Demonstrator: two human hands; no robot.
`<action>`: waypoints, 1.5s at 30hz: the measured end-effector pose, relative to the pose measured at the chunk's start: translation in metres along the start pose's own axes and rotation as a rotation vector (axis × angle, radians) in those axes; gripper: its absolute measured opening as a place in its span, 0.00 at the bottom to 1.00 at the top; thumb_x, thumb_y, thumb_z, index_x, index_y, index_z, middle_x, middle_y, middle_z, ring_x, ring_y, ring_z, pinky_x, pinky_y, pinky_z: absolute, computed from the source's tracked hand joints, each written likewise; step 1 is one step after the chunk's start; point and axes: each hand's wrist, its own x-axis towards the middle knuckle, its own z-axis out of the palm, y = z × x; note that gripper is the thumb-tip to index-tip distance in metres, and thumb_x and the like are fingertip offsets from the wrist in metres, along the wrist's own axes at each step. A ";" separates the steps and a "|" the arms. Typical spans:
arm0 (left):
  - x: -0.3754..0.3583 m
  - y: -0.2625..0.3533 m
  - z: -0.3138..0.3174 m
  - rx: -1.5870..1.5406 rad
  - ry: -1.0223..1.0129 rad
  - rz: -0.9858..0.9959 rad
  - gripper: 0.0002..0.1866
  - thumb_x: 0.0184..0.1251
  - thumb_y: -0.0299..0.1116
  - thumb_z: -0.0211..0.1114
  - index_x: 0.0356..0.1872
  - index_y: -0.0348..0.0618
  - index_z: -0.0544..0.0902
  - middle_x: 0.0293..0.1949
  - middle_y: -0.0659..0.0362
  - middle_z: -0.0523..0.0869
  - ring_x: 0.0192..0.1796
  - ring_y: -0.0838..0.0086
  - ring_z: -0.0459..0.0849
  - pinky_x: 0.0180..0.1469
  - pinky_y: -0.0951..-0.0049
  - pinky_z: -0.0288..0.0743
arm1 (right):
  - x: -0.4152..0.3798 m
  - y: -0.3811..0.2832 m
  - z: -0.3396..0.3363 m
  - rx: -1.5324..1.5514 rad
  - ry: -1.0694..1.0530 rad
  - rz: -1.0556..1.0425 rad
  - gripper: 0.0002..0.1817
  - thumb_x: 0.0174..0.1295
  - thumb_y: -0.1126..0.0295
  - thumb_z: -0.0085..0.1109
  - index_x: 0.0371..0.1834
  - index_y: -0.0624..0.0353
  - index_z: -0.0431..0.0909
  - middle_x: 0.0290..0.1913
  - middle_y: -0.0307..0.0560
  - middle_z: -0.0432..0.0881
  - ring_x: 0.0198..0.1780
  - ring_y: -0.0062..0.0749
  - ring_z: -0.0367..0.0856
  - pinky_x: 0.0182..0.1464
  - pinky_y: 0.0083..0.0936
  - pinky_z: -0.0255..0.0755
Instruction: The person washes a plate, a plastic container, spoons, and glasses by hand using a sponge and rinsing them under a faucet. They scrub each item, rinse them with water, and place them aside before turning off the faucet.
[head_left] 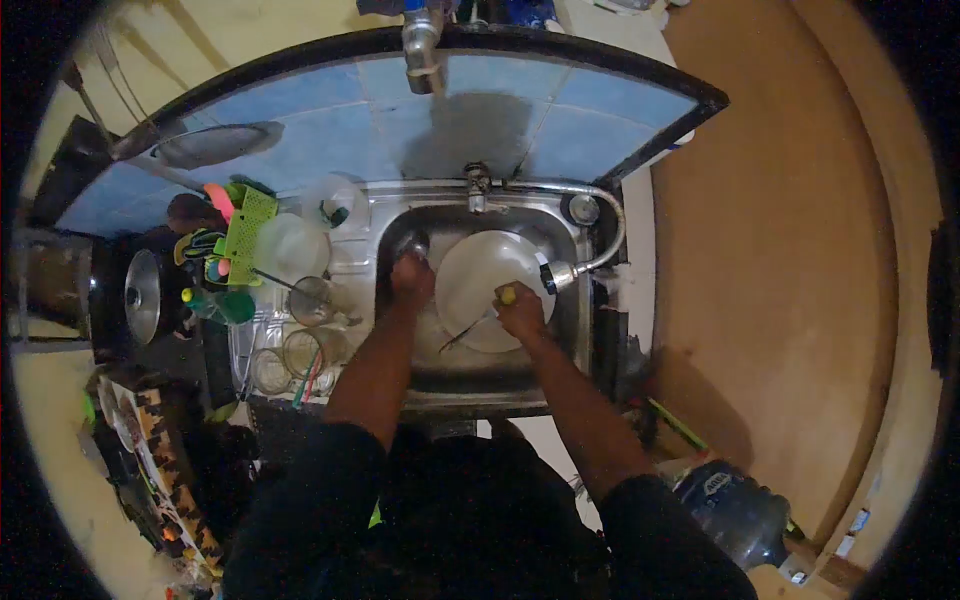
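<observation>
My right hand (522,314) is closed over the large white basin (470,265) in the sink. A thin knife (468,331) juts from that fist toward the lower left, and a small yellow piece (508,294) shows at the top of the fist. My left hand (411,279) is at the sink's left side, fingers curled down by a shiny rounded thing (412,243) in the corner. I cannot tell what its fingers hold. The steel sink (480,383) surrounds both hands.
On the left drainboard stand glass jars (303,352), a white bowl (291,247) and a green basket (250,235). A green bottle (222,306) is beside them. A faucet (478,190) with a flexible hose (618,225) rises behind the sink. A large water jug (735,515) sits lower right.
</observation>
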 end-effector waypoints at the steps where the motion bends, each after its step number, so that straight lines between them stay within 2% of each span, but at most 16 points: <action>1: -0.012 -0.001 -0.010 -0.076 0.161 0.164 0.11 0.55 0.36 0.60 0.30 0.37 0.78 0.32 0.47 0.84 0.32 0.52 0.83 0.34 0.54 0.75 | -0.003 0.001 0.001 0.111 -0.054 0.036 0.13 0.47 0.67 0.64 0.37 0.57 0.78 0.34 0.49 0.82 0.37 0.44 0.82 0.40 0.33 0.76; 4: -0.035 0.004 -0.032 -0.477 -0.124 -0.275 0.09 0.57 0.34 0.61 0.31 0.37 0.75 0.28 0.50 0.84 0.30 0.56 0.83 0.32 0.60 0.75 | -0.011 -0.038 -0.009 0.280 -0.197 0.160 0.13 0.48 0.66 0.64 0.36 0.58 0.78 0.35 0.51 0.82 0.39 0.44 0.81 0.42 0.33 0.75; 6: -0.064 0.061 -0.119 -0.511 -0.237 -0.220 0.09 0.59 0.34 0.60 0.31 0.38 0.74 0.26 0.51 0.83 0.29 0.60 0.83 0.32 0.62 0.75 | -0.011 -0.048 -0.002 0.330 -0.297 0.264 0.14 0.47 0.66 0.65 0.36 0.59 0.78 0.36 0.51 0.82 0.40 0.44 0.81 0.43 0.33 0.75; 8: -0.085 0.081 -0.160 -0.546 -0.361 -0.161 0.09 0.60 0.34 0.60 0.30 0.39 0.72 0.25 0.53 0.83 0.29 0.64 0.83 0.31 0.65 0.75 | -0.002 -0.028 0.035 -0.113 -0.095 -0.248 0.10 0.51 0.71 0.64 0.36 0.58 0.78 0.27 0.43 0.81 0.22 0.25 0.80 0.22 0.23 0.74; 10: -0.101 0.072 -0.155 -0.891 -0.477 -0.418 0.08 0.62 0.32 0.60 0.33 0.40 0.70 0.25 0.57 0.81 0.31 0.72 0.82 0.29 0.69 0.75 | -0.013 -0.063 0.023 -0.024 -0.178 -0.177 0.11 0.50 0.71 0.65 0.37 0.59 0.78 0.26 0.44 0.81 0.22 0.26 0.80 0.22 0.24 0.74; 13: -0.108 0.025 -0.133 -0.863 -0.311 -0.008 0.07 0.64 0.30 0.58 0.35 0.41 0.68 0.27 0.60 0.79 0.32 0.73 0.81 0.26 0.72 0.74 | -0.018 -0.080 0.029 0.316 -0.346 0.053 0.14 0.49 0.70 0.67 0.37 0.62 0.77 0.26 0.45 0.81 0.21 0.28 0.79 0.23 0.26 0.75; 15: -0.119 0.062 -0.182 -0.952 -0.379 -0.139 0.07 0.65 0.30 0.57 0.36 0.41 0.68 0.27 0.60 0.78 0.33 0.73 0.80 0.25 0.74 0.73 | -0.021 -0.085 0.030 0.570 -0.439 0.212 0.16 0.48 0.69 0.67 0.38 0.64 0.77 0.25 0.46 0.80 0.19 0.30 0.78 0.22 0.26 0.75; 18: -0.130 0.080 -0.209 -1.132 -0.476 -0.372 0.05 0.66 0.29 0.54 0.37 0.42 0.68 0.28 0.60 0.77 0.32 0.74 0.79 0.23 0.78 0.70 | -0.036 -0.108 0.010 0.221 -0.434 0.074 0.19 0.50 0.67 0.66 0.42 0.66 0.75 0.33 0.53 0.80 0.31 0.38 0.81 0.35 0.31 0.77; 20: -0.133 0.078 -0.211 -1.228 -0.484 -0.472 0.04 0.66 0.29 0.54 0.38 0.43 0.68 0.28 0.59 0.78 0.31 0.74 0.78 0.22 0.79 0.69 | -0.050 -0.118 0.002 0.031 0.150 -0.428 0.22 0.52 0.63 0.65 0.46 0.64 0.73 0.46 0.58 0.75 0.49 0.46 0.76 0.51 0.38 0.71; 23: -0.137 0.089 -0.223 -0.896 -0.555 -0.582 0.06 0.63 0.27 0.55 0.40 0.42 0.71 0.29 0.58 0.79 0.27 0.74 0.78 0.22 0.77 0.69 | -0.071 -0.129 -0.002 0.134 -0.056 -0.682 0.27 0.48 0.59 0.66 0.49 0.61 0.72 0.54 0.59 0.69 0.61 0.49 0.65 0.62 0.44 0.58; 27: -0.142 0.110 -0.240 -0.914 -0.528 -0.410 0.09 0.58 0.22 0.53 0.40 0.39 0.74 0.29 0.58 0.81 0.25 0.74 0.77 0.25 0.76 0.69 | -0.084 -0.131 -0.015 -0.189 -0.050 -1.025 0.27 0.41 0.61 0.68 0.47 0.55 0.74 0.54 0.53 0.70 0.58 0.48 0.67 0.61 0.44 0.59; 35: -0.152 0.109 -0.252 -0.761 -0.515 -0.363 0.06 0.63 0.25 0.51 0.39 0.38 0.75 0.30 0.58 0.83 0.25 0.75 0.77 0.27 0.74 0.70 | -0.077 -0.142 -0.023 -0.259 -0.055 -0.735 0.14 0.37 0.71 0.63 0.32 0.46 0.81 0.43 0.41 0.77 0.49 0.42 0.71 0.53 0.36 0.62; 39: -0.150 0.102 -0.264 -0.799 -0.610 -0.506 0.08 0.59 0.24 0.53 0.40 0.41 0.72 0.31 0.56 0.83 0.27 0.74 0.78 0.25 0.76 0.68 | -0.074 -0.136 -0.013 -0.199 -0.140 -0.959 0.15 0.38 0.75 0.60 0.33 0.48 0.81 0.38 0.43 0.78 0.45 0.45 0.73 0.51 0.39 0.62; 42: -0.152 0.095 -0.264 -1.054 -0.612 -0.519 0.11 0.55 0.22 0.56 0.40 0.42 0.71 0.31 0.55 0.83 0.28 0.74 0.79 0.24 0.77 0.67 | -0.033 -0.131 -0.008 -0.254 0.051 -0.786 0.10 0.47 0.65 0.61 0.33 0.53 0.81 0.36 0.47 0.79 0.41 0.41 0.75 0.42 0.38 0.68; 44: -0.157 0.087 -0.260 -1.169 -0.597 -0.437 0.12 0.55 0.23 0.57 0.41 0.43 0.71 0.31 0.55 0.83 0.27 0.76 0.78 0.23 0.78 0.66 | -0.028 -0.132 -0.008 0.433 -0.085 -0.183 0.10 0.52 0.69 0.62 0.38 0.56 0.80 0.36 0.41 0.80 0.39 0.33 0.76 0.34 0.30 0.70; 45: -0.157 0.088 -0.258 -1.192 -0.598 -0.523 0.10 0.57 0.24 0.57 0.40 0.43 0.71 0.30 0.56 0.83 0.25 0.77 0.76 0.23 0.79 0.65 | -0.031 -0.135 -0.008 0.433 -0.084 -0.182 0.10 0.52 0.69 0.62 0.38 0.56 0.80 0.36 0.41 0.80 0.39 0.33 0.76 0.34 0.30 0.70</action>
